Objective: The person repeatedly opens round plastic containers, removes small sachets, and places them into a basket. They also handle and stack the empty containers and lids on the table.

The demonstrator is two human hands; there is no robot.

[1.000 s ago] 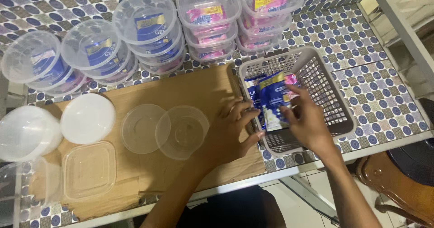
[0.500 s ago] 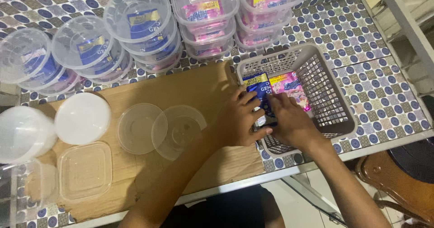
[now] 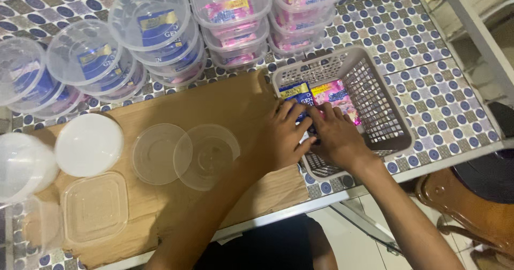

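A home packing spot: patterned tablecloth [image 3: 428, 93], wooden chair [image 3: 460, 206], stacked sachet-filled tubs [image 3: 235, 24].

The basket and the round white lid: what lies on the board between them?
In the head view, two clear round lids overlap on the board between the white lid and basket.

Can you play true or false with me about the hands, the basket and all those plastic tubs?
1. Both hands, the left hand and the right hand, are inside the grey plastic basket. True.
2. The basket holds only green packets. False: a blue sachet and a pink sachet show in it.
3. Two clear round lids lie on the wooden board, overlapping. True.
4. The lidded round tubs behind the board are empty. False: blue sachets show inside them.
5. The rectangular tubs at the back hold pink sachets. True.
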